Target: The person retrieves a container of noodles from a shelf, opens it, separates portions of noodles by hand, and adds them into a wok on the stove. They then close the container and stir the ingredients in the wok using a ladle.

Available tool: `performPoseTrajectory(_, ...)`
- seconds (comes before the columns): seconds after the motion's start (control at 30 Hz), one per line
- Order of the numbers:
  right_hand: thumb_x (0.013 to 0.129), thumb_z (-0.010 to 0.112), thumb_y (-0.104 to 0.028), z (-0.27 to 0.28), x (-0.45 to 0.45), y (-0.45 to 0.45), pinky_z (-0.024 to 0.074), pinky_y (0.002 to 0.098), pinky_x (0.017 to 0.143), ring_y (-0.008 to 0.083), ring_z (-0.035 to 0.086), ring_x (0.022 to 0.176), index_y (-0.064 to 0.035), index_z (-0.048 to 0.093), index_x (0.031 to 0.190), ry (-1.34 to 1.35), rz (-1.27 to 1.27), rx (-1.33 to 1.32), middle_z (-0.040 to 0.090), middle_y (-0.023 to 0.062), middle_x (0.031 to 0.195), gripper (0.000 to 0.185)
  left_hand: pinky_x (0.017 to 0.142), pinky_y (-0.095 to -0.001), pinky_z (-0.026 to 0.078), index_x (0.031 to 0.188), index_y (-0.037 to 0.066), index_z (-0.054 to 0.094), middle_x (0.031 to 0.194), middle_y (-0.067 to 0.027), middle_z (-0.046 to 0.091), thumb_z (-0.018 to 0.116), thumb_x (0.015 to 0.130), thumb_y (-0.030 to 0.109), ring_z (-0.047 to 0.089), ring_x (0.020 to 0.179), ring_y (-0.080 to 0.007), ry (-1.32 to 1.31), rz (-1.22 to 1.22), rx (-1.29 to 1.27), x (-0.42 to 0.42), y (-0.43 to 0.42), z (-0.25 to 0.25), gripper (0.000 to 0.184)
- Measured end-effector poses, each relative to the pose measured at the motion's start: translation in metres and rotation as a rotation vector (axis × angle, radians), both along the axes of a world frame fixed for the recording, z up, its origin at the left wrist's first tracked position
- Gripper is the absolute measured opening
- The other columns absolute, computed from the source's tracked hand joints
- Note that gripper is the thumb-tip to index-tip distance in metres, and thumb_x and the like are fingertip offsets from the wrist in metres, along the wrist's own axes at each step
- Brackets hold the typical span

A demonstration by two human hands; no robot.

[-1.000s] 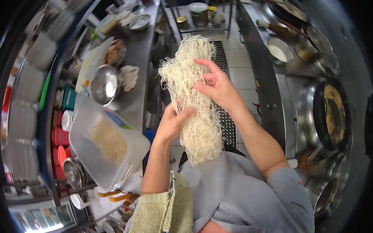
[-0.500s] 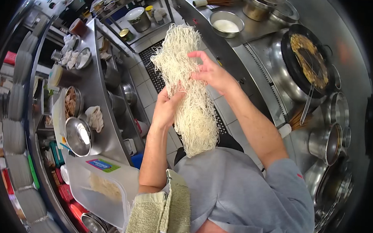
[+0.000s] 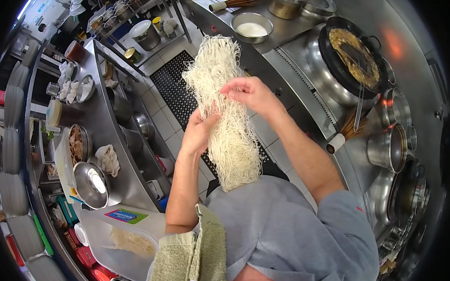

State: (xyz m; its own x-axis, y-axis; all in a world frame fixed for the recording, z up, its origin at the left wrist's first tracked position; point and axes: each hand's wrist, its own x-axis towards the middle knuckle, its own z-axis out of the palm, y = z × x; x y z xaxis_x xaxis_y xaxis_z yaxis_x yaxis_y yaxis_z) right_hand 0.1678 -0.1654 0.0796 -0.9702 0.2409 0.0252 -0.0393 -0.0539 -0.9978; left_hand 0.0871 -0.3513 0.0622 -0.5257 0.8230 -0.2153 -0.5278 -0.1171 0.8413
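Note:
A long, loose bundle of thin pale noodles (image 3: 233,153) hangs in front of my body, its near end by my grey shirt. My left hand (image 3: 198,132) is wrapped around the bundle's left side near its middle; the strands hide some of its fingers. On the other side, my right hand (image 3: 256,95) has thumb and forefinger drawn together on strands in the upper half. A folded green towel (image 3: 187,254) lies over my left shoulder. At the lower left, a translucent plastic tub (image 3: 95,230) holds more pale, noodle-like stuff.
To the right, a wok (image 3: 334,60) of browned food stands on the range with a wire skimmer (image 3: 360,96) in it. A bowl of white contents (image 3: 252,28) sits beyond. The left steel counter (image 3: 128,164) carries bowls and a cloth (image 3: 107,160). A person (image 3: 83,1) stands far back.
My right hand's fingers have gone from spread to drawn together on the noodles. My left hand keeps its hold. The view has shifted, so the surroundings sit differently.

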Motion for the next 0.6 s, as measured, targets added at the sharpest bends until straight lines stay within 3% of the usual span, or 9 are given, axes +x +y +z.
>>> performPoseTrajectory(0.13,0.084,0.067,-0.005,0.001,0.004,0.004,0.0478,0.0237,0.080,0.0065,0.060,0.089,-0.0020,0.069,0.108,-0.004,0.032,0.015,0.068,0.0017,0.096,0.024,0.094,-0.0340,0.049,0.127,-0.001,0.052,0.121,-0.0110,0.061,0.054,0.092,-0.001,0.061,0.107,-0.0193,0.002,0.006,0.007,0.002,0.000,-0.002,0.035)
performPoseTrajectory(0.2,0.081,0.070,-0.007,0.010,0.008,0.001,0.0494,0.0249,0.077,0.0080,0.061,0.086,-0.0012,0.069,0.104,0.011,0.016,0.291,0.069,0.0027,0.094,0.024,0.095,-0.0337,0.047,0.128,-0.001,0.052,0.121,-0.0109,0.061,0.054,0.092,0.000,0.060,0.109,-0.0190,0.004,-0.006,0.005,0.002,-0.002,-0.002,0.036)
performPoseTrajectory(0.27,0.078,0.072,-0.008,0.015,0.008,-0.003,0.0517,0.0273,0.076,0.0100,0.063,0.085,-0.0012,0.070,0.101,0.023,-0.011,0.409,0.070,0.0055,0.095,0.024,0.090,-0.0316,0.049,0.130,-0.001,0.051,0.119,-0.0094,0.062,0.055,0.093,0.000,0.060,0.106,-0.0170,0.172,-0.022,-0.038,0.000,-0.003,-0.001,0.037)
performPoseTrajectory(0.33,0.077,0.071,-0.006,0.010,0.007,-0.008,0.0541,0.0307,0.079,0.0142,0.066,0.088,-0.0001,0.070,0.099,0.062,-0.073,0.446,0.072,0.0095,0.095,0.023,0.095,-0.0312,0.046,0.132,-0.004,0.049,0.123,-0.0114,0.060,0.053,0.091,-0.002,0.058,0.112,-0.0193,0.154,0.018,-0.027,0.008,0.004,0.010,0.041)
performPoseTrajectory(0.4,0.074,0.070,-0.006,0.012,0.007,-0.008,0.0528,0.0299,0.074,0.0164,0.064,0.081,-0.0031,0.071,0.096,0.059,-0.095,0.543,0.071,0.0095,0.090,0.022,0.094,-0.0342,0.049,0.131,-0.005,0.048,0.124,-0.0147,0.059,0.051,0.089,-0.004,0.060,0.111,-0.0236,-0.019,0.016,-0.004,0.002,0.004,-0.002,0.043)
performPoseTrajectory(0.5,0.071,0.070,-0.005,0.020,0.010,-0.009,0.0529,0.0353,0.080,0.0222,0.067,0.086,-0.0061,0.069,0.091,-0.023,-0.131,0.494,0.071,0.0102,0.090,0.020,0.093,-0.0340,0.049,0.129,-0.004,0.050,0.122,-0.0133,0.060,0.052,0.088,-0.005,0.061,0.108,-0.0217,0.018,0.019,-0.021,-0.001,0.007,-0.008,0.042)
performPoseTrajectory(0.53,0.071,0.070,-0.005,0.018,0.012,-0.007,0.0529,0.0353,0.080,0.0222,0.067,0.086,-0.0061,0.069,0.091,-0.020,-0.140,0.499,0.071,0.0102,0.090,0.020,0.093,-0.0340,0.049,0.129,-0.004,0.050,0.122,-0.0133,0.060,0.052,0.088,-0.005,0.061,0.108,-0.0217,0.022,0.011,-0.015,-0.003,0.011,-0.012,0.042)
performPoseTrajectory(0.6,0.072,0.072,-0.006,0.004,0.011,-0.007,0.0478,0.0282,0.064,0.0124,0.057,0.070,-0.0024,0.064,0.091,0.151,-0.218,0.492,0.063,0.0031,0.079,0.021,0.093,-0.0327,0.048,0.129,-0.003,0.051,0.121,-0.0124,0.061,0.056,0.089,-0.003,0.061,0.108,-0.0202,0.059,-0.029,0.004,-0.006,0.009,-0.015,0.040)
